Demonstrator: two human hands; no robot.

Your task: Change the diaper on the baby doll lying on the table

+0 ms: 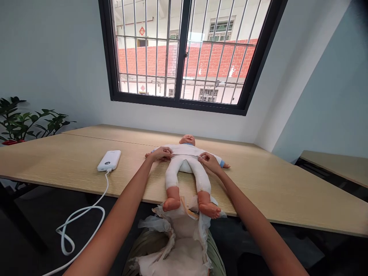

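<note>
A baby doll (188,174) lies on its back on the table, head toward the window and feet at the near edge. Its torso and legs are white, and it wears a white shirt (185,149) with blue trim. My left hand (163,153) pinches the shirt's lower hem at one side of the waist. At the other side, my right hand (209,161) has its fingers closed on the same hem. Below the doll's feet, a crumpled white padded diaper (184,249) lies spread over my lap, its upper end reaching the table edge.
On the wooden table (258,184), a white power bank (109,160) stands left of my arm. Its white cable (105,191) hangs over the near edge in loops. A potted plant (25,122) is at far left. Behind the table is a barred window (178,101).
</note>
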